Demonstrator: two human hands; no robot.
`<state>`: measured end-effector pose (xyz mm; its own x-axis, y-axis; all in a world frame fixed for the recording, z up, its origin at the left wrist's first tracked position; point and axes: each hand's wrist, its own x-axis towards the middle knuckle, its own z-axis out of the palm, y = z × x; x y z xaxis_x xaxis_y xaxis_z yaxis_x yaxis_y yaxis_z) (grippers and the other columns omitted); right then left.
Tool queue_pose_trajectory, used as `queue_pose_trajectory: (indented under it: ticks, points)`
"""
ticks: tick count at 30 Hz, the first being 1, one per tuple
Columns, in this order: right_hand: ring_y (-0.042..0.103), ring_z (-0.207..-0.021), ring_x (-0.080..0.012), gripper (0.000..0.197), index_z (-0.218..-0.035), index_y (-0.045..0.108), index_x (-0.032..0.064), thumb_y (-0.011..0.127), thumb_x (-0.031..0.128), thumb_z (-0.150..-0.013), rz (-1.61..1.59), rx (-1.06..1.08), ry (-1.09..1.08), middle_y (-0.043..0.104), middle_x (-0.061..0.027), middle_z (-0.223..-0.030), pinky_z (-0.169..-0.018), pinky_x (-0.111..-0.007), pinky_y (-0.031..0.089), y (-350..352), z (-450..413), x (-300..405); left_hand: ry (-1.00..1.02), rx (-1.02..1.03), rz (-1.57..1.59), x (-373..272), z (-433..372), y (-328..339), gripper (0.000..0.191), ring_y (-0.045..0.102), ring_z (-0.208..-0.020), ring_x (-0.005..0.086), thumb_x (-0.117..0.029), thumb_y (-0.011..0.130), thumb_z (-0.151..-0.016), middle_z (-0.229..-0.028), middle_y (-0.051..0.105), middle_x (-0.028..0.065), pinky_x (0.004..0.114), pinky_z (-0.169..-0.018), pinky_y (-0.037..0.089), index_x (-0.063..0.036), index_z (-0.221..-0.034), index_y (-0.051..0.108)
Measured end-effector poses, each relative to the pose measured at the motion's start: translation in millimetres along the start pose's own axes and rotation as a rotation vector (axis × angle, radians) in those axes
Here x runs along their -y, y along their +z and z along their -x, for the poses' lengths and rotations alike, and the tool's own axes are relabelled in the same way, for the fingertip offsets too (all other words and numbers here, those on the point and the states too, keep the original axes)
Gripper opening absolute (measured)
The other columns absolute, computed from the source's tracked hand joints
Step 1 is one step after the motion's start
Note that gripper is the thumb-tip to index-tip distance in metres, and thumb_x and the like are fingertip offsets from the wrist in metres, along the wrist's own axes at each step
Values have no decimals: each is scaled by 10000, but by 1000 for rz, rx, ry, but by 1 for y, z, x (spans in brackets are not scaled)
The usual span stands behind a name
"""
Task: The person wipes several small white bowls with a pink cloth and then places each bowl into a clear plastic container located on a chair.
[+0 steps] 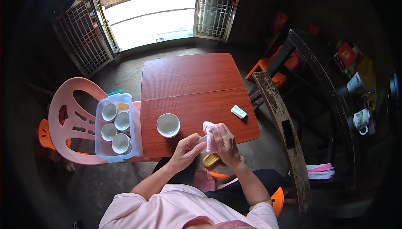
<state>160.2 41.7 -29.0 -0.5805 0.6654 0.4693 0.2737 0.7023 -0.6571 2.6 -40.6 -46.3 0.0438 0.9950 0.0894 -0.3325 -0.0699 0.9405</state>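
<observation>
Near the front edge of the reddish-brown wooden table (191,75), my left hand (187,153) grips a white bowl (203,140), which is mostly hidden by fingers and cloth. My right hand (226,144) presses a pink cloth (211,138) against it. A white bowl or stack of bowls (168,125) stands upright on the table, left of my hands. To the right on the tabletop lies a small white and pale green packet (238,111). Several stacks of white bowls (120,143) fill a clear plastic box (135,135) at the left.
The box rests on a pink plastic chair (70,86) beside the table. At the right, a worn wooden bench (273,100) carries a dark phone-like object (288,134). Beyond it are a white mug (361,119) and a striped towel (320,171). An open doorway lies ahead.
</observation>
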Motion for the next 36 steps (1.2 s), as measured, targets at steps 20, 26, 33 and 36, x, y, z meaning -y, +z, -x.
queue_pose_trajectory:
  ticks: [20,26,33,36]
  points:
    - [545,-552,-267,240,-648,462,46,595,183,-793,138,-76,-47,489,-117,-587,-503,-343,413,-4,-2,-4,151,37,-275,7,-8,13,100,503,-812,34,-108,584,-922,-822,551,-14,204,-730,418,-12,-918,558]
    - [585,-623,-138,188,-827,501,99,500,249,-941,-1477,-488,682,569,-19,-722,-530,-290,488,56,28,-28,6,-32,518,4,-7,11,99,562,-846,92,-110,601,-905,-904,599,21,250,-786,448,-18,-942,593]
    - [552,-582,-256,109,-785,493,60,576,101,-841,-243,-42,394,536,-101,-679,-536,-368,454,-12,-4,-4,-160,189,127,2,-3,2,212,526,-831,41,-169,638,-902,-904,585,-19,212,-721,440,3,-1011,579]
    - [492,-501,-329,156,-666,500,27,580,53,-797,199,-61,-306,492,-138,-594,-500,-393,412,-7,-3,-2,-180,147,7,1,-2,9,198,525,-818,32,-157,641,-898,-875,581,-22,210,-703,443,3,-996,576]
